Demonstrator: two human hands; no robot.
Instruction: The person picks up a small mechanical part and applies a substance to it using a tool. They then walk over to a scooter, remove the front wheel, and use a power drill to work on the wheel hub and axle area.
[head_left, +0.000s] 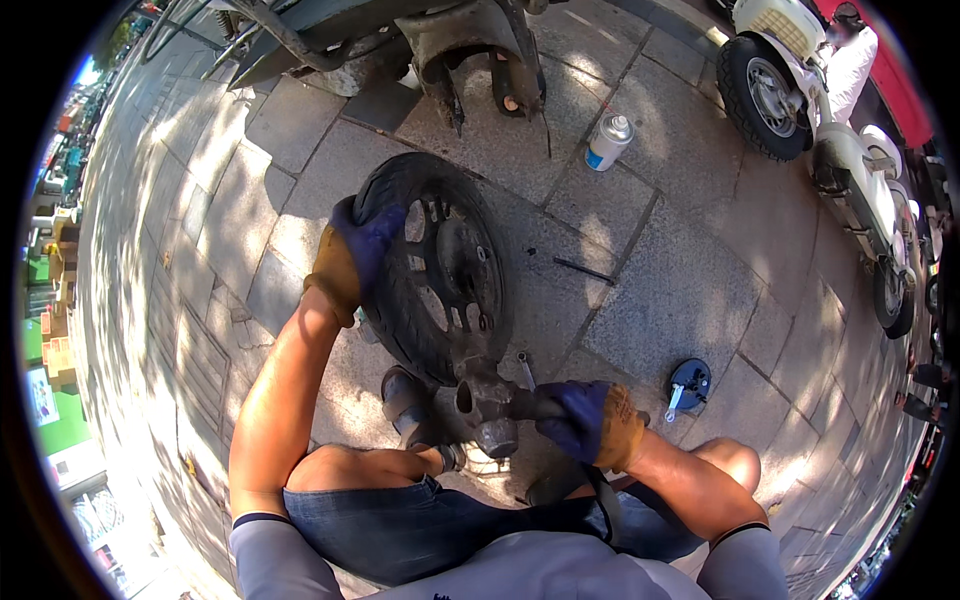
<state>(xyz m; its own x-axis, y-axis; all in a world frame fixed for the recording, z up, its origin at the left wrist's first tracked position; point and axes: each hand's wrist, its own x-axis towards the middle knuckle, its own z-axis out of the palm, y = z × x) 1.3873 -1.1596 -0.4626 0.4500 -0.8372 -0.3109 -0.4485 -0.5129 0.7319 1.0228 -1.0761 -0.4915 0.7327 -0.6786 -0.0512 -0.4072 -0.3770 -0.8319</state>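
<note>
A black scooter wheel (437,265) with its tire on a dark spoked rim stands tilted on the pavement in front of me. My left hand (352,250), in a purple and tan work glove, is closed on the left side of its tire. My right hand (592,420), gloved the same way, is wrapped round the handle of a heavy hammer (488,405). The hammer's head is just below the near edge of the wheel; whether the two touch I cannot tell. A small wrench (526,370) lies on the ground beyond the hammer handle.
A scooter body (470,50) without its wheel stands at the far side. To the right lie a spray can (609,142), a thin dark rod (584,270) and a round dark dish (690,384) with small parts and a wrench. A white scooter (850,180) is parked farther right.
</note>
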